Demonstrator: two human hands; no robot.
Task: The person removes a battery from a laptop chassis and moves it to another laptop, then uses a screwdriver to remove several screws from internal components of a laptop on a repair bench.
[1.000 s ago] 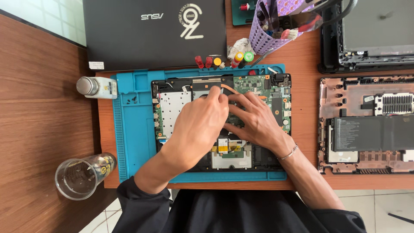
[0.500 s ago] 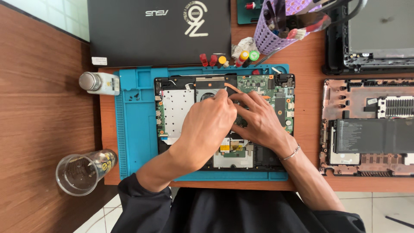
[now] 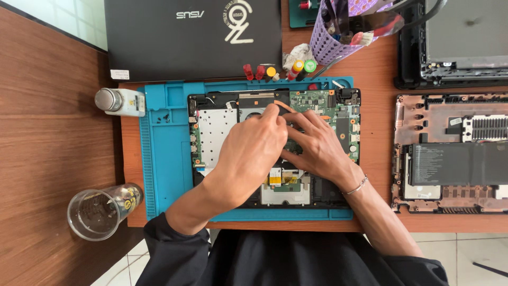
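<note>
An opened laptop base (image 3: 211, 132) with its green circuit board (image 3: 312, 100) exposed lies on a blue work mat (image 3: 164, 159). My left hand (image 3: 251, 153) reaches over the middle of the board, its fingertips pinched together at the end of a thin copper heat pipe (image 3: 286, 106). Beside it, my right hand (image 3: 317, 148) lies flat on the board with its fingers spread, holding nothing. A thin bracelet sits on that wrist. Both hands hide the centre of the board.
A closed black laptop (image 3: 190, 37) lies beyond the mat, next to a purple tool basket (image 3: 338, 42) and several small coloured screwdriver handles (image 3: 275, 71). A white bottle (image 3: 120, 101) and a clear plastic cup (image 3: 100, 212) are at the left. Two more dismantled laptop shells (image 3: 450, 159) lie at the right.
Both hands stay on the board at almost the same spot. The view has shifted slightly, and my left fingertips sit a little closer to the copper pipe's end.
</note>
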